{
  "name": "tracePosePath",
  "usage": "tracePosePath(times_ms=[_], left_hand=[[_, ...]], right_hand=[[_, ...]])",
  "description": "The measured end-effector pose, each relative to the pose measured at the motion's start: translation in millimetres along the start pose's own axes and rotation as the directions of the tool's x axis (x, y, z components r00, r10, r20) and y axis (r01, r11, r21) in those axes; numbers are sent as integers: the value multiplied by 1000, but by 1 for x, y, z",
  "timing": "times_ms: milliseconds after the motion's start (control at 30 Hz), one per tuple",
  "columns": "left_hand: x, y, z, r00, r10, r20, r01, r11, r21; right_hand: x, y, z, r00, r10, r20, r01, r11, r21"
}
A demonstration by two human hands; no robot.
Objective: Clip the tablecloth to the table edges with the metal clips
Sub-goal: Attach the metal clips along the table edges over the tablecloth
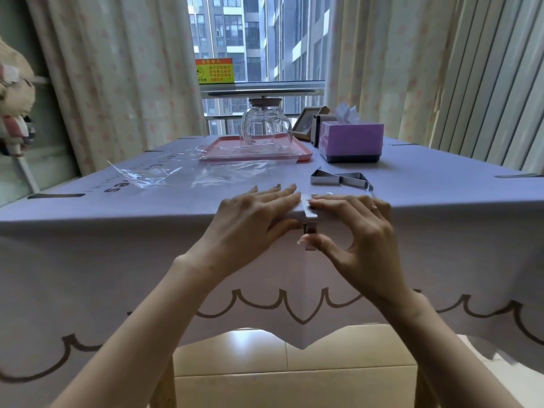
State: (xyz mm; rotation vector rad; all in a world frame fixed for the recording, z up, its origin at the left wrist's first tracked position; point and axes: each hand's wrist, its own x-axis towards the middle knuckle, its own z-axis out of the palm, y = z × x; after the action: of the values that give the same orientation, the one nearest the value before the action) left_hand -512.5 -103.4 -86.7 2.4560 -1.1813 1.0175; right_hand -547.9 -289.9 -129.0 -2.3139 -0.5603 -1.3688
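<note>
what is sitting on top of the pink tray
A lidded glass jug stands on the pink tray, and clear plastic wrap lies over its near edge. The jug hides part of the tray's far rim.

right hand [363, 231] pinches clip [311, 215] at tablecloth [117, 260] edge; left hand [253, 216] flat beside

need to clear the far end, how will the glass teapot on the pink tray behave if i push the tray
The glass teapot looks clear and empty, so probably light but fragile. It stands loose on the smooth pink tray, so it may slide. Its wide, squat body seems unlikely to tip.
</note>
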Motion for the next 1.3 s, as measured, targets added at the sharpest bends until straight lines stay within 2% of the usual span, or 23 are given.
tracePosePath(times_ms=[233, 467, 667, 867, 1033, 1300], left_hand=[[0, -1, 3, 1000, 17, -8, -16, 1000, 27], [-1, -1, 3, 999, -2, -34, 2, 1000, 9], [-3, 5, -3, 999, -42, 3, 42, 999, -28], [-2, 9, 4, 998, -24, -58, 30, 994, 106], [1, 15, 8, 988, -73, -138, 92, 986, 139], [1, 10, 9, 987, -19, -160, 48, 983, 178]], right_hand=[[4, 1, -2, 1000, 26, -7, -26, 999, 47], [9, -4, 1, 999, 52, -15, -52, 998, -17], [13, -4, 4, 997, 74, -18, -76, 995, -67], [10, -7, 7, 998, 45, -38, -50, 984, -169], [11, 1, 2, 1000, 19, 7, -18, 997, -73], [9, 3, 1, 999, -10, -32, 9, 999, -40]])
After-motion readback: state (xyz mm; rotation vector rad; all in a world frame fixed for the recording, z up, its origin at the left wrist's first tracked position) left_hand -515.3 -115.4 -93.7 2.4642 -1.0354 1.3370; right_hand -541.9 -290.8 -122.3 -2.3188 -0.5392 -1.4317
